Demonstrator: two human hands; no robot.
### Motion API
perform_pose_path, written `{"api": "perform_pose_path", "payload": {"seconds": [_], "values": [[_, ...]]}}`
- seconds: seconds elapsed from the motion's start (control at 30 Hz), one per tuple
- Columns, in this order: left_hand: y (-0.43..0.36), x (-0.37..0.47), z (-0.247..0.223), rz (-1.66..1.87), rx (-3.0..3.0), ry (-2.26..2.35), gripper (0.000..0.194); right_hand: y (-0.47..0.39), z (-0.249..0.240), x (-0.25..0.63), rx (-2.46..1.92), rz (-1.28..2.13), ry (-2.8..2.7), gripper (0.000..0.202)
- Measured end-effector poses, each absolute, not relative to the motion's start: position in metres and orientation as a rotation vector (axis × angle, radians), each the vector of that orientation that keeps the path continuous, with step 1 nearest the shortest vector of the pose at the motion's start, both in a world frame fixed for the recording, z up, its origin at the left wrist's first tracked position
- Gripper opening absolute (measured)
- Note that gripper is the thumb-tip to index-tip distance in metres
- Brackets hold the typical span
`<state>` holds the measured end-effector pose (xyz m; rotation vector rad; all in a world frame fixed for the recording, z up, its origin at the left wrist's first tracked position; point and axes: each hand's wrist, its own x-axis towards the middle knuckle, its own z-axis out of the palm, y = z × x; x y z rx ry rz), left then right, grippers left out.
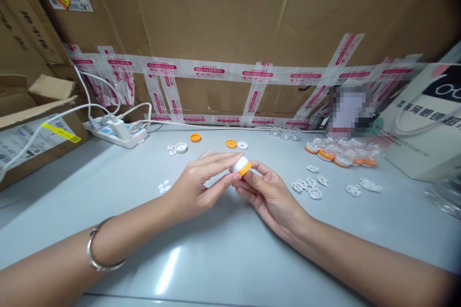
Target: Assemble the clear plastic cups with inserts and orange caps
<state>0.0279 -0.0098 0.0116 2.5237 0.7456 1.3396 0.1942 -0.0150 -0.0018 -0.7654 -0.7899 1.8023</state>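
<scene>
Between my two hands is a small round white-and-orange plastic case, held tilted above the table. My left hand pinches its white side between thumb and fingers. From the other side, my right hand grips the orange rim with thumb and fingers closed. Behind them on the table lie an orange ring touching a white ring. Farther left are another orange ring, a white ring and small white discs. Several tiny white round pieces lie near my left forearm.
White openwork pieces are scattered right of my hands. Clear-topped orange and white units are grouped behind them, beside a white printed bag. A power strip with cables and an open carton stand left. A large taped box walls the back.
</scene>
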Motion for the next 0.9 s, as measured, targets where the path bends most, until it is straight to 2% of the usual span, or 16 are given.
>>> {"api": "perform_pose_path", "payload": {"seconds": [0.13, 0.3, 0.9], "values": [[-0.005, 0.028, 0.004, 1.441, 2.631, 0.752, 0.033, -0.017, -0.002, 0.193, -0.767, 1.79, -0.725, 0.017], [-0.001, 0.03, -0.003, 1.622, 2.731, 0.87, 0.026, -0.023, 0.002, 0.191, -0.746, 1.795, -0.663, 0.015], [0.0, 0.026, 0.001, 1.467, 2.755, 0.735, 0.025, -0.021, -0.001, 0.194, -0.693, 1.811, -0.76, 0.015]]}}
